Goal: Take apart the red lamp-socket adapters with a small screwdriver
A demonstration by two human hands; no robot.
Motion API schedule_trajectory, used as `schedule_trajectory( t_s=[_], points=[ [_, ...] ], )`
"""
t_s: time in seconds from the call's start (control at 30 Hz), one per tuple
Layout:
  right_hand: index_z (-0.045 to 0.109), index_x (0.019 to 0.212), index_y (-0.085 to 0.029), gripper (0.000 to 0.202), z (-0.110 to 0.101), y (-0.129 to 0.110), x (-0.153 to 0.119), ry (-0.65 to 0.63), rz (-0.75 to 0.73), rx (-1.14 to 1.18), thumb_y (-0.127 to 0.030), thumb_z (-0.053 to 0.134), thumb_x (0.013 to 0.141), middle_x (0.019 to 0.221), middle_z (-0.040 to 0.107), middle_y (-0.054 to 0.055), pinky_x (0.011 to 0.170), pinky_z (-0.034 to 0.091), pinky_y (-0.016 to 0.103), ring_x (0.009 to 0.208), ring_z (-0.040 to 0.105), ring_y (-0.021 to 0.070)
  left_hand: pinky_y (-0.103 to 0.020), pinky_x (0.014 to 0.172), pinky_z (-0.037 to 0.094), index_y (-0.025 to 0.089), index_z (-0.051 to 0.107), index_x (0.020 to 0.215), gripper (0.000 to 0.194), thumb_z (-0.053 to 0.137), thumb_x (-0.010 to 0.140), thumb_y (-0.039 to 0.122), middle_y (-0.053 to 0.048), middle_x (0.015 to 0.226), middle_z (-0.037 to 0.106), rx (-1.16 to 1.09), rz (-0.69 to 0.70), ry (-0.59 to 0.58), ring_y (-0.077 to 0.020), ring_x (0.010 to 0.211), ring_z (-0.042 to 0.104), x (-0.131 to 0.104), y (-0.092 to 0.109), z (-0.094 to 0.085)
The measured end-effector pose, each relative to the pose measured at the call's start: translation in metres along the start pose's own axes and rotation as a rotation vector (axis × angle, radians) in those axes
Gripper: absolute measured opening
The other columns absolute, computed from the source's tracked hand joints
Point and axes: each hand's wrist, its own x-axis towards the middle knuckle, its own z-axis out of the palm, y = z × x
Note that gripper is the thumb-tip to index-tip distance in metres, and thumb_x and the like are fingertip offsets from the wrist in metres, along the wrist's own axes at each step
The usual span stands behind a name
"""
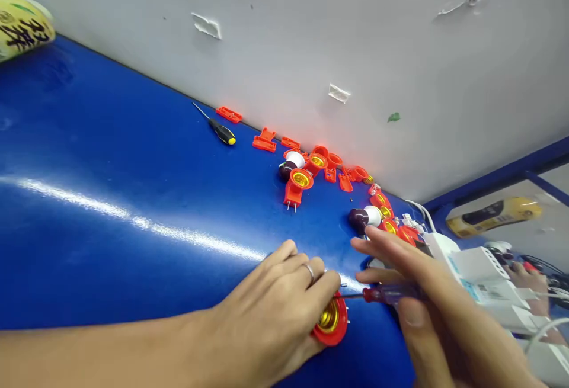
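held socket (331,320): partly hidden | purple screwdriver handle (392,293): blurred | yellow container (23,25): edge-cut

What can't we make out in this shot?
All in the head view:
Red plastic lamp socket with gold-coloured lining: its far left side is hidden by the left hand.
Screwdriver with translucent purple handle: handle end covered by the right hand; tip contact too small to tell.
Yellow printed package: cut off by the left edge.
Tiny dark speck: too small to identify.

We see a scuffed pale wall (284,32) along the far edge of a glossy blue surface (111,139) streaked with light (106,208), blue framing (498,176) near its right end.
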Motion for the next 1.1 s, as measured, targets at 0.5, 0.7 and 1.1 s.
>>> schedule_trajectory(
  t_s=[0.5, 0.7, 1.1],
  points=[
    [0.06, 0.14, -0.014, 0.044, 0.028, 0.019, 0.032, 0.05, -0.071, 0.255, -0.005, 0.052, 0.098, 0.135, 0.069, 0.009, 0.095, 0.062, 0.034, 0.115, 0.071, 0.0209, -0.033, 0.067, 0.036, 0.022, 0.048, 0.085, 0.034, 0.081, 0.083, 0.026, 0.004, 0.08, 0.061, 0.043, -0.072, 0.031, -0.0184, 0.068, 0.053, 0.016, -0.022, -0.009],
    [0.076, 0.107, -0.022, 0.028, 0.039, 0.014, 0.031, 0.376, -0.014, 0.068, -0.008, 0.081, 0.083, 0.076, 0.075, -0.003, 0.059, 0.057, 0.024, 0.061, 0.069, 0.0111, -0.033, 0.069, 0.038, 0.021, 0.05, 0.09, 0.03, 0.079, 0.085, 0.024, 0.003, 0.083, 0.064, 0.059, -0.081, 0.004, -0.0181, 0.068, 0.054, 0.018, -0.021, -0.011],
    [0.069, 0.128, -0.019, 0.041, 0.041, 0.018, 0.029, 0.217, -0.063, 0.43, 0.0, 0.062, 0.092, 0.107, 0.078, 0.004, 0.08, 0.065, 0.028, 0.094, 0.075, 0.0159, -0.034, 0.07, 0.038, 0.022, 0.052, 0.102, 0.03, 0.077, 0.088, 0.028, 0.002, 0.088, 0.067, 0.055, -0.047, 0.039, -0.0209, 0.072, 0.057, 0.017, -0.024, -0.01]
  ],
)
